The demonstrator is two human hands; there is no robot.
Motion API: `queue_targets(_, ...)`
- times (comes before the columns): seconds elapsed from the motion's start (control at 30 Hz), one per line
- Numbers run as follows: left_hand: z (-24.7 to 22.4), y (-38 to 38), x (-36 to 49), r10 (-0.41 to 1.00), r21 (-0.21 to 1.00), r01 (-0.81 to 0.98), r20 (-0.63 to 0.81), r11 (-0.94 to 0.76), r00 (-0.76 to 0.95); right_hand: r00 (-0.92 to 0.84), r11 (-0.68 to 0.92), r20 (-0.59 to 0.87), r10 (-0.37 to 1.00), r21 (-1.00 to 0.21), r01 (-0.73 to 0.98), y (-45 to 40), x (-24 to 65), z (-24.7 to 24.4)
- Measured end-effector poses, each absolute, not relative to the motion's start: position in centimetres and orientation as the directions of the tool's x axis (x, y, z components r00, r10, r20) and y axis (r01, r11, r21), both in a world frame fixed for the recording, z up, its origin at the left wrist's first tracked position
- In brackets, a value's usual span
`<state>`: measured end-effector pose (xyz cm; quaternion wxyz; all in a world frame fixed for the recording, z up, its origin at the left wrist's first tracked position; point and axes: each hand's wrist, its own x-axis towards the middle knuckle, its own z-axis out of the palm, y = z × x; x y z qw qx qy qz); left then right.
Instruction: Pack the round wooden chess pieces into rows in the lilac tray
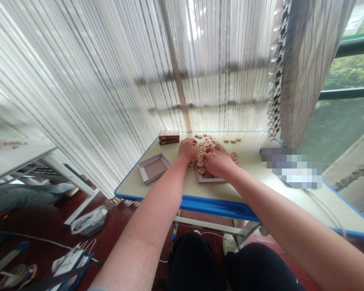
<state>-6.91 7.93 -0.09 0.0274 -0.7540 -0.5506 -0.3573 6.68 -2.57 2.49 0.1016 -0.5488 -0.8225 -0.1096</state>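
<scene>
Round wooden xiangqi pieces [202, 171] with red and dark markings sit in rows along the left side of a shallow cardboard box [199, 180]. More pieces [211, 139] lie packed together at its far side, some of them beyond my hands. My left hand [188, 148] is at the box's left edge, its fingers curled in a pinch on a piece. Over the right part of the box is my right hand [219, 161], fingers bent and fingertips on a piece beside the rows. My hands cover part of the box, and what lies under the right palm is hidden.
Left of the box lies an open box lid [154, 166]. Two stacked small brown boxes [169, 136] stand at the back left. Loose pieces [233, 141] lie at the back right. A blurred-out object [291, 167] with a cable rests on the right. Bags [89, 220] lie on the floor.
</scene>
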Motion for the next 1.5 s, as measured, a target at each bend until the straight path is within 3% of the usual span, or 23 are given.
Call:
queue_targets(0.53, 0.0, 8.0, -6.8, 0.814, 0.361, 0.843, 0.563, -0.400, 0.145, -0.405, 0.434, 0.371, 0.836, 0.006, 0.901, -3.4, 6.7, 3.1)
queue_targets(0.87, 0.2, 8.3, -7.2, 0.802, 0.365, 0.846, 0.586, -0.389, 0.115, -0.464, 0.493, 0.295, 0.835, -0.025, 0.870, -3.3, 6.6, 3.0)
queue_targets(1.07, 0.4, 8.5, -7.2, 0.814, 0.351, 0.850, 0.564, -0.392, 0.142, -0.423, 0.503, 0.461, 0.780, -0.059, 0.862, -3.3, 6.9, 3.3)
queue_targets(1.17, 0.4, 8.6, -7.3, 0.845, 0.343, 0.860, 0.508, -0.379, 0.170, -0.310, 0.465, 0.590, 0.746, -0.127, 0.876, -2.7, 7.7, 3.4)
queue_targets(1.3, 0.2, 8.3, -7.8, 0.917, 0.313, 0.892, 0.336, -0.325, 0.217, 0.087, 0.284, 0.720, 0.689, -0.378, 0.881, -0.9, 9.7, 3.0)
queue_targets(1.4, 0.2, 7.9, -8.2, 0.935, 0.333, 0.889, 0.271, -0.315, 0.230, 0.309, 0.121, 0.643, 0.701, -0.534, 0.837, 0.7, 11.6, 2.1)
queue_targets(1.5, 0.8, 7.7, -8.5, 0.943, 0.399, 0.866, 0.257, -0.301, 0.209, 0.415, -0.032, 0.519, 0.748, -0.595, 0.803, 1.9, 13.3, 1.2)
